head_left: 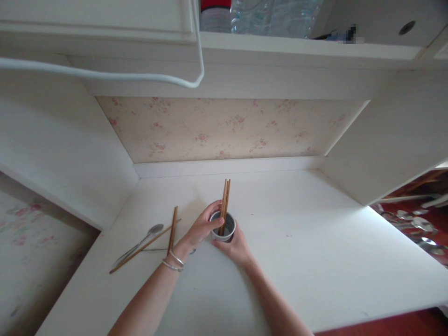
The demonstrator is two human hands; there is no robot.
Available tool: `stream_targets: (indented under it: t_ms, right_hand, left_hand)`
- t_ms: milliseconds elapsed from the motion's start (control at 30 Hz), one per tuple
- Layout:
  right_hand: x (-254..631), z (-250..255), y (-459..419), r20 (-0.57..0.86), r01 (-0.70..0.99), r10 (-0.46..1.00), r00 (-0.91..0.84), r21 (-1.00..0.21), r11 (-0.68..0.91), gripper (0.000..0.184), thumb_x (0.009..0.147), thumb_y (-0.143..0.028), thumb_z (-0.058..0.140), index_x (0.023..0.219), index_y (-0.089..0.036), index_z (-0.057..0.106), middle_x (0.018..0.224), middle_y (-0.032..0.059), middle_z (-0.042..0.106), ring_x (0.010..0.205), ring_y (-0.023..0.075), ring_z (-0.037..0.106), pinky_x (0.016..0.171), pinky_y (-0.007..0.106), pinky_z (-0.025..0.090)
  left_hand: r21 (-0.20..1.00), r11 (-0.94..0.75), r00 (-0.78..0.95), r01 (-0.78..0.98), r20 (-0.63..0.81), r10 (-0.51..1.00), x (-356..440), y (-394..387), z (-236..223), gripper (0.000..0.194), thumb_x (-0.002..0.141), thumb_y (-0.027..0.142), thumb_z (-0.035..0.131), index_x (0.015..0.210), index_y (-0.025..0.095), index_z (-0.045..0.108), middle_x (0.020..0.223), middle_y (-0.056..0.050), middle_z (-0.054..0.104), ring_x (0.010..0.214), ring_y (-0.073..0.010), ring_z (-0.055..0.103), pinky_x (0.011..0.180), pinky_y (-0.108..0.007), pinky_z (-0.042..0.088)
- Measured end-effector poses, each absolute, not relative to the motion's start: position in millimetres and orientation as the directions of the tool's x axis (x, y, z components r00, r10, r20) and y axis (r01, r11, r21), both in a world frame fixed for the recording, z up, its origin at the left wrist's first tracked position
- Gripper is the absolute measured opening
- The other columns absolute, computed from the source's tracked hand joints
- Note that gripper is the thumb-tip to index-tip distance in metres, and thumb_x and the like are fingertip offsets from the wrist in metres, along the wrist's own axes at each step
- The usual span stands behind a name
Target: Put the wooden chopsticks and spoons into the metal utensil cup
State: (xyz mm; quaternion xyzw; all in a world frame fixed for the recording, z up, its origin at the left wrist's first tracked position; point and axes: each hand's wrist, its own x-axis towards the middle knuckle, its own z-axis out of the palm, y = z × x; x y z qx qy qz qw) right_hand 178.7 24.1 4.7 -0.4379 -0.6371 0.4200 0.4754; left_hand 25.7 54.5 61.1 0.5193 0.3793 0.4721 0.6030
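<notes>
A white desk point(297, 261) sits beneath a rose-patterned wallpaper panel point(238, 126), which stretches across twelve o'clock. Near the middle, a round cup point(230, 227) is held between two hands: the left hand point(204, 225) curls round its ten o'clock side, thumb laid over the chopsticks at the rim, and the right hand point(236, 245) closes against it from four o'clock. Standing chopsticks point(226, 200) lean in the cup, tips towards twelve. The work looks partly done, since other utensils lie outside, around nine o'clock of the cup: a metal spoon point(154, 230), a slanted chopstick point(135, 254), more chopsticks point(172, 228) pointing towards twelve, and a thin metal utensil point(154, 250), partly hidden behind the left wrist.
</notes>
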Motion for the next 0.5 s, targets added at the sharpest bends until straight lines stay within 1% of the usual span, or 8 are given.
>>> stream_targets:
  t_ms: [100,200,267,333,367,433,467,500]
  right_hand:
    - [177.8,7.2,22.8,0.238,0.138,0.953,-0.186,-0.954,0.266,0.078,0.071,-0.037,0.079,0.138,-0.023,0.041,0.132,0.0105,0.06,0.118,0.0299,0.058,0.1,0.046,0.048]
    - [176.4,5.8,24.9,0.269,0.12,0.938,-0.218,-0.947,0.299,0.074,0.073,-0.038,0.076,0.136,-0.021,0.042,0.131,0.0123,0.059,0.117,0.0294,0.059,0.1,0.045,0.047]
    - [177.2,2.3,27.3,0.272,0.127,0.931,-0.243,-0.943,0.309,0.072,0.072,-0.034,0.076,0.135,-0.02,0.042,0.129,0.0131,0.06,0.116,0.0291,0.059,0.101,0.045,0.047]
    - [181.5,0.3,28.2,0.254,0.131,0.925,-0.283,-0.945,0.3,0.076,0.07,-0.031,0.077,0.136,-0.019,0.041,0.132,0.0143,0.058,0.12,0.0299,0.056,0.104,0.048,0.044]
    - [184.9,1.5,27.1,0.245,0.132,0.924,-0.293,-0.947,0.293,0.082,0.068,-0.029,0.078,0.139,-0.019,0.038,0.137,0.015,0.054,0.125,0.0309,0.052,0.107,0.049,0.041]
    - [192.8,11.6,21.3,0.244,0.137,0.928,-0.283,-0.947,0.291,0.094,0.068,-0.025,0.076,0.147,-0.023,0.026,0.15,0.0138,0.039,0.139,0.0315,0.037,0.114,0.053,0.03]
    - [196.0,21.0,16.7,0.255,0.152,0.933,-0.255,-0.942,0.299,0.098,0.069,-0.023,0.074,0.15,-0.027,0.019,0.156,0.0112,0.03,0.144,0.0306,0.027,0.116,0.054,0.024]
    - [197.5,33.3,11.2,0.276,0.173,0.933,-0.23,-0.932,0.318,0.097,0.073,-0.022,0.069,0.152,-0.03,0.013,0.159,0.008,0.023,0.147,0.029,0.019,0.118,0.055,0.019]
  left_hand:
    - [0.978,0.004,0.248,-0.208,0.049,0.967,25.9,33.6,44.6,0.096,0.059,0.044,0.086,0.141,0.021,0.041,0.14,-0.013,0.052,0.13,-0.0298,0.048,0.11,-0.041,0.037]
    - [0.976,-0.006,0.195,-0.218,0.049,0.98,31.9,20.4,30.0,0.109,0.057,0.034,0.089,0.146,0.022,0.028,0.142,-0.015,0.049,0.13,-0.0292,0.048,0.113,-0.044,0.034]
    - [0.979,-0.043,0.145,-0.198,0.072,0.987,36.9,17.3,24.2,0.104,0.059,0.03,0.087,0.144,0.021,0.029,0.14,-0.014,0.05,0.13,-0.0278,0.048,0.113,-0.045,0.034]
    - [0.982,-0.088,0.107,-0.166,0.106,0.989,41.2,17.2,21.6,0.09,0.062,0.028,0.085,0.137,0.019,0.037,0.134,-0.013,0.055,0.126,-0.0267,0.052,0.111,-0.044,0.036]
    - [0.982,-0.101,0.099,-0.157,0.117,0.988,42.8,17.6,21.1,0.084,0.063,0.028,0.084,0.134,0.018,0.04,0.132,-0.013,0.056,0.124,-0.0262,0.053,0.11,-0.044,0.037]
    - [0.982,-0.103,0.085,-0.159,0.118,0.989,45.1,18.4,21.0,0.079,0.064,0.028,0.084,0.13,0.018,0.043,0.128,-0.012,0.059,0.119,-0.0256,0.056,0.107,-0.043,0.041]
    - [0.98,-0.1,0.08,-0.17,0.114,0.99,45.8,18.6,21.1,0.078,0.064,0.029,0.084,0.13,0.018,0.043,0.126,-0.012,0.06,0.117,-0.0257,0.057,0.105,-0.043,0.042]
    - [0.978,-0.098,0.079,-0.183,0.114,0.99,46.0,18.6,21.4,0.079,0.064,0.029,0.084,0.13,0.018,0.043,0.125,-0.012,0.06,0.116,-0.0258,0.058,0.103,-0.042,0.044]
